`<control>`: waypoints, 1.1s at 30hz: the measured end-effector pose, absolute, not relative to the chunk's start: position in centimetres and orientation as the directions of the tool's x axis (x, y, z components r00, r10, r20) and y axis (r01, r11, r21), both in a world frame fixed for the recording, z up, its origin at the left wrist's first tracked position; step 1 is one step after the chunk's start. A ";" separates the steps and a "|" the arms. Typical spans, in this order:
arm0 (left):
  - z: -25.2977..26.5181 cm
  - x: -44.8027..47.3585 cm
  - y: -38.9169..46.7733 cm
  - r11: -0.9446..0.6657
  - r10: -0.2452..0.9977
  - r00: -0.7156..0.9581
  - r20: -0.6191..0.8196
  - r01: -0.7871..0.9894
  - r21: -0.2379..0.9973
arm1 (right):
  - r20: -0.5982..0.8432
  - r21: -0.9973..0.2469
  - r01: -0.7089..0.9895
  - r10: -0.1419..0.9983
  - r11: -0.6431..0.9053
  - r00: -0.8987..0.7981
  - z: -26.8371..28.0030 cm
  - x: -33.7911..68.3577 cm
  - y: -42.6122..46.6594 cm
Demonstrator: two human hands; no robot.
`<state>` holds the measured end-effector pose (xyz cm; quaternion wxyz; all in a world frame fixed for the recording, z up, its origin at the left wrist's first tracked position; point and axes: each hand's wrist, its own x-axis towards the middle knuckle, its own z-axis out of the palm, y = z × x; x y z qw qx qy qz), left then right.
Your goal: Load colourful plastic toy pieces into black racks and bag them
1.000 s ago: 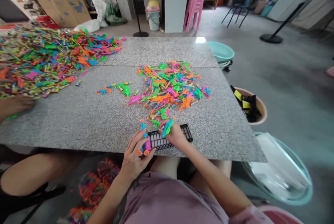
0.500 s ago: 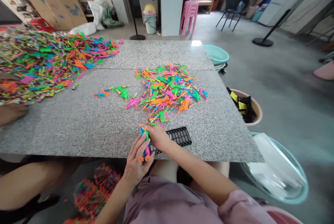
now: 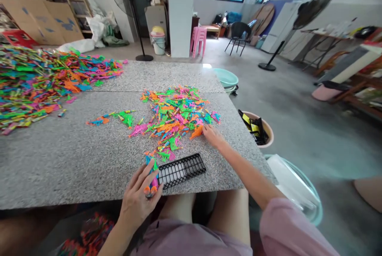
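Observation:
My left hand [image 3: 139, 192] is closed around a few small plastic toy guns [image 3: 154, 164], blue, green and pink with orange tips, at the left end of a black plastic grid tray [image 3: 182, 171]. The tray lies near the table's front edge, with something white under or in its left part. My right hand [image 3: 212, 135] reaches to the right edge of a pile of mixed toy guns [image 3: 176, 114]. Its fingertips pinch at an orange toy gun [image 3: 197, 131] there; the grip is partly hidden.
A much larger heap of colourful toy parts [image 3: 44, 81] covers the left of the speckled table [image 3: 98, 160]. Beyond the right edge stand a tub with black and yellow items [image 3: 270, 134], a teal basin [image 3: 225, 76] and a basin holding clear plastic [image 3: 316, 208].
My right hand has left the tray and the toy guns by my left hand and moved up and right to the pile. My left hand keeps its hold. The view has tilted up and turned right.

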<state>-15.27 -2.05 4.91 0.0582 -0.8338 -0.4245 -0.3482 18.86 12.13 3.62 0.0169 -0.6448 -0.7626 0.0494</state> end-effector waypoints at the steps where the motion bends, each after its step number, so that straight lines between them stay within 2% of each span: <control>1: 5.1 -15.3 -2.1 -0.625 0.662 0.406 0.630 0.762 0.166 | -0.024 -0.155 0.973 0.984 0.171 -0.177 3.5 19.0 11.9; 3: 5.4 -15.5 -2.3 -0.626 0.657 0.442 0.610 0.771 0.115 | 0.004 -0.276 0.951 0.990 0.136 -0.141 3.2 18.4 10.5; 5: 5.8 -15.6 -2.7 -0.637 0.672 0.476 0.567 0.762 0.115 | 0.007 -0.466 0.881 0.996 0.079 -0.085 2.5 16.6 8.2; 7: 6.1 -15.7 -2.9 -0.641 0.704 0.494 0.510 0.752 0.155 | -0.037 -0.716 0.698 0.996 0.032 -0.084 1.8 13.8 5.0; 8: 6.3 -15.8 -3.0 -0.640 0.719 0.500 0.482 0.747 0.180 | -0.066 -0.833 0.553 0.990 0.015 -0.127 1.5 12.1 3.2; 10: 6.4 -16.0 -3.0 -0.646 0.737 0.515 0.437 0.728 0.231 | -0.079 -0.927 0.375 0.971 0.011 -0.225 1.0 8.5 0.1; 12: 6.3 -16.3 -3.0 -0.656 0.743 0.531 0.407 0.700 0.283 | -0.094 -0.930 0.367 0.968 -0.003 -0.231 0.7 5.4 -2.0; 14: 6.1 -16.4 -2.9 -0.660 0.744 0.535 0.400 0.680 0.318 | -0.112 -0.887 0.461 0.970 0.001 -0.218 0.7 3.4 -2.7; 19: 5.6 -16.2 -2.9 -0.661 0.743 0.516 0.427 0.668 0.343 | -0.129 -0.593 0.785 0.942 0.177 -0.310 2.1 2.0 -2.0; 24: 5.0 -15.8 -3.2 -0.600 0.791 0.431 0.433 0.684 0.415 | -0.248 -0.417 0.883 0.907 0.217 -0.340 4.8 1.0 -1.8; 27: 4.8 -15.5 -3.3 -0.571 0.814 0.393 0.428 0.680 0.460 | -0.287 -0.382 0.894 0.889 0.235 -0.356 5.9 0.4 -1.5; 33: 5.6 -14.8 -3.5 -0.572 0.816 0.401 0.416 0.666 0.480 | -0.274 -0.395 0.883 0.884 0.255 -0.378 5.6 -0.3 -1.5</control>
